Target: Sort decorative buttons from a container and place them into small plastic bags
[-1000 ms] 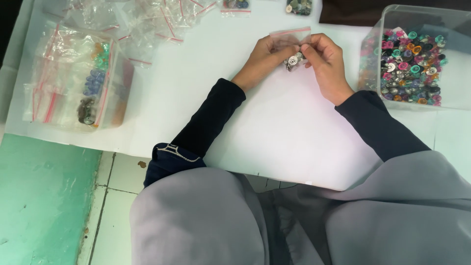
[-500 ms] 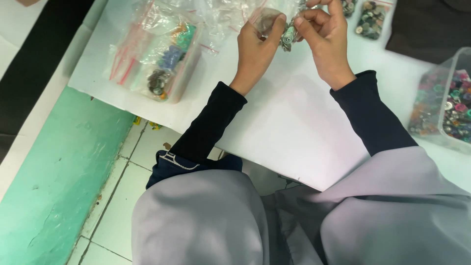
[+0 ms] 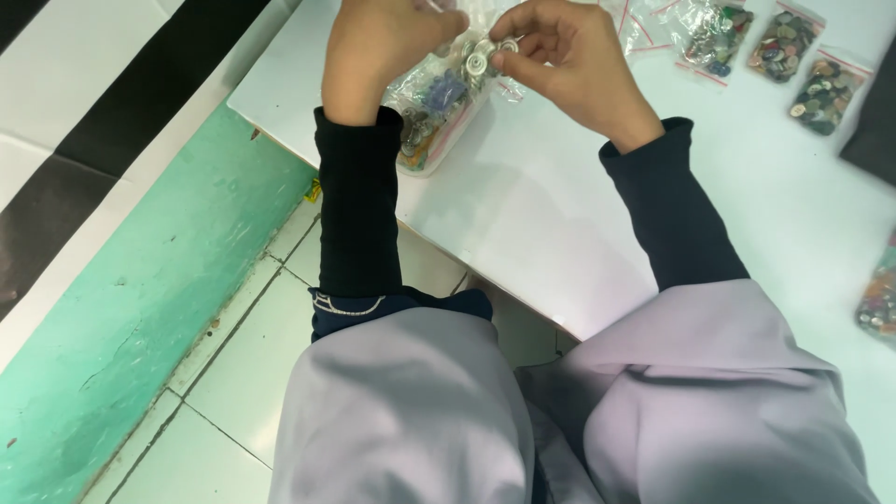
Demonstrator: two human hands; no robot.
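Observation:
My left hand (image 3: pixel 383 42) and my right hand (image 3: pixel 560 61) meet at the top of the head view, both pinching a small clear plastic bag of silvery round buttons (image 3: pixel 481 51) held above the white table (image 3: pixel 541 215). The fingers of both hands are closed on the bag's top edge. Right under the hands lies a larger clear bag of mixed coloured buttons (image 3: pixel 431 121) near the table's left edge. Dark sleeves cover both forearms.
Three small zip bags of buttons (image 3: pixel 779 47) lie in a row at the upper right. A clear container of coloured pieces (image 3: pixel 879 299) shows at the right edge. Below the table are white floor tiles (image 3: pixel 233 373) and a green strip (image 3: pixel 140 299).
The view has swung to the right and down, so the hands and small bag now sit at the top edge. The big bag moved from upper left to under the hands.

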